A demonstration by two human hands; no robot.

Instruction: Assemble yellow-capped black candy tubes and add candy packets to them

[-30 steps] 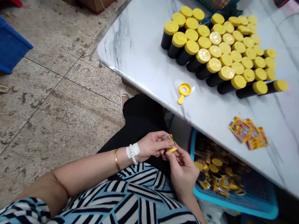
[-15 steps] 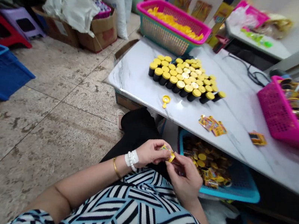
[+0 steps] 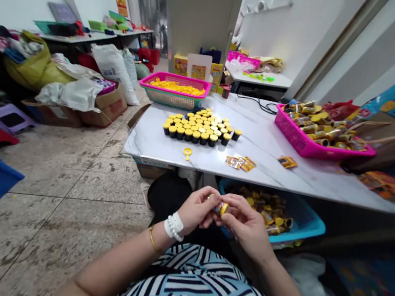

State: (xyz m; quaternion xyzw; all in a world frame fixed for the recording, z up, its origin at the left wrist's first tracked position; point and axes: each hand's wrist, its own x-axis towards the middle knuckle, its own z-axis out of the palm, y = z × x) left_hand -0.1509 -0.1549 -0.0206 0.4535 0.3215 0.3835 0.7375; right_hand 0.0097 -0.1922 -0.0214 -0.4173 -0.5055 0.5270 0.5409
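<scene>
Below the table [image 3: 290,177] edge, the left hand [image 3: 198,210] and right hand [image 3: 245,223] are both pinching a small yellow packet [image 3: 220,207] between closed fingertips.

Left hand [image 3: 198,211] and right hand [image 3: 247,224] pinch one small yellow packet [image 3: 221,208] — over the lap.

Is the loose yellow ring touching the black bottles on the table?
Apart. The head view shows bare marble between the yellow ring and the front row of black bottles.
</scene>
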